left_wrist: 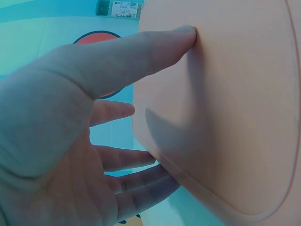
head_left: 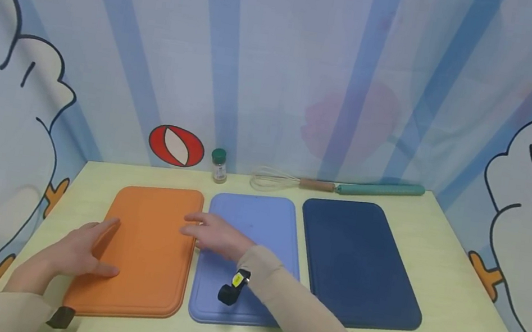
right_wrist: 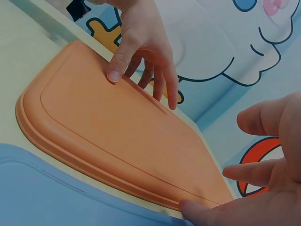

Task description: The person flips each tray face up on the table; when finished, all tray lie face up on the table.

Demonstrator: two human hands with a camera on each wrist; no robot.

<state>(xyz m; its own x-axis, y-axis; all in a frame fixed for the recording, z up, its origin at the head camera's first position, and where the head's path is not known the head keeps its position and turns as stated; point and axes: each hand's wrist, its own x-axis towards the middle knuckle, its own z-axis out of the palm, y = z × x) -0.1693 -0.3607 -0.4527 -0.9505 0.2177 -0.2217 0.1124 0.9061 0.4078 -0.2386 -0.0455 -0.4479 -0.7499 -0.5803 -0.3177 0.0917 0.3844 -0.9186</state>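
Observation:
An orange cutting board (head_left: 145, 262) lies flat on the left part of the table. My left hand (head_left: 75, 252) is at its left edge, thumb tip touching the top face and fingers extended along the side, as the left wrist view shows. Reaching across from the right, my right hand (head_left: 217, 236) has its spread fingers at the orange board's right edge. In the right wrist view the right thumb (right_wrist: 197, 212) is right at that edge. Below the right hand and forearm lies a light blue cutting board (head_left: 254, 210), partly hidden by them.
A dark blue cutting board (head_left: 359, 264) lies on the right of the pale table (head_left: 460, 307). Along the back stand a green-capped spice jar (head_left: 219, 166), a whisk (head_left: 289, 181) and a teal rolling-pin-like stick (head_left: 380, 189). A printed cloth (head_left: 280, 66) hangs behind.

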